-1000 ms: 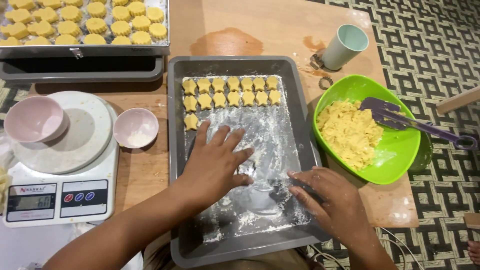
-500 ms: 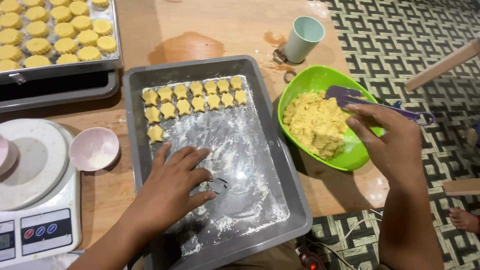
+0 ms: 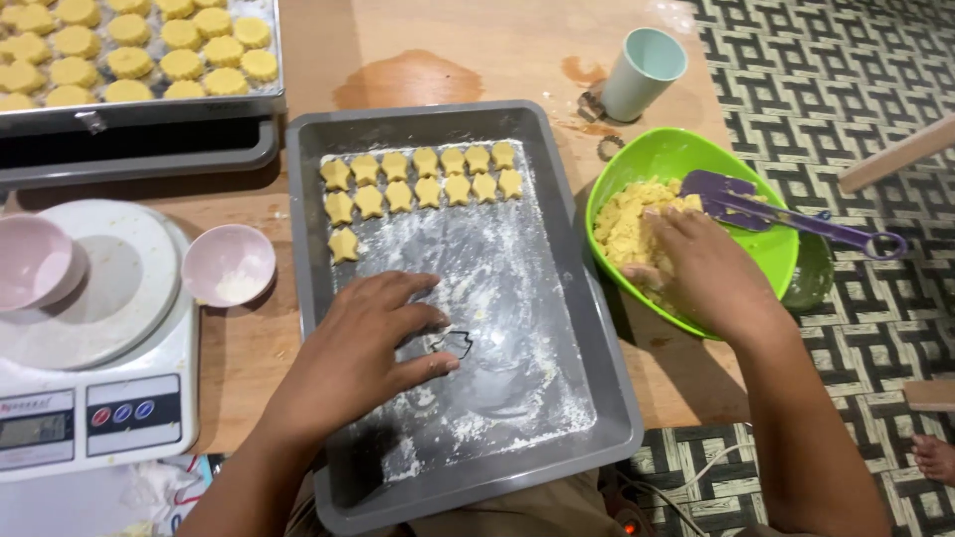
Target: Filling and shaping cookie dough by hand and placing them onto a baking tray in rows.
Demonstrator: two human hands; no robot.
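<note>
Dough is what the coming move turns on, and it lies off at 3 o'clock from the small star-shaped metal cookie cutter (image 3: 453, 344) that sits on the floured floor of my grey rectangular metal baking tray (image 3: 597, 328).

Going from the left: one white digital kitchen scale (image 3: 95, 398) stands at 9 o'clock of the tray, with one pale pink bowl (image 3: 30, 261) on its platform and a second pale pink bowl (image 3: 229, 264) on the wooden table (image 3: 477, 50) just beside it. At 11 o'clock, a second tray of round yellow cookies (image 3: 129, 50) rests on a dark one.

My left hand (image 3: 353, 358) lies flat on the floured tray, fingers spread and holding nothing; its fingertips touch the cutter's left side. Above it, at 12 o'clock, I count fifteen yellow star-shaped cookies (image 3: 423, 177): seven in the top row, seven in the second, one alone beneath at the left.

My right hand (image 3: 696, 268) is the nearer one to the dough. Its grip is curled down into the crumbly yellow dough (image 3: 627, 219) in the one lime-green plastic bowl (image 3: 686, 154); whether the fingers have closed on a piece I cannot tell. One purple spatula (image 3: 786, 214) lies across the bowl, long axis running from 10 to 4 o'clock. One pale blue cup (image 3: 642, 72) stands at 12 o'clock of the bowl.
</note>
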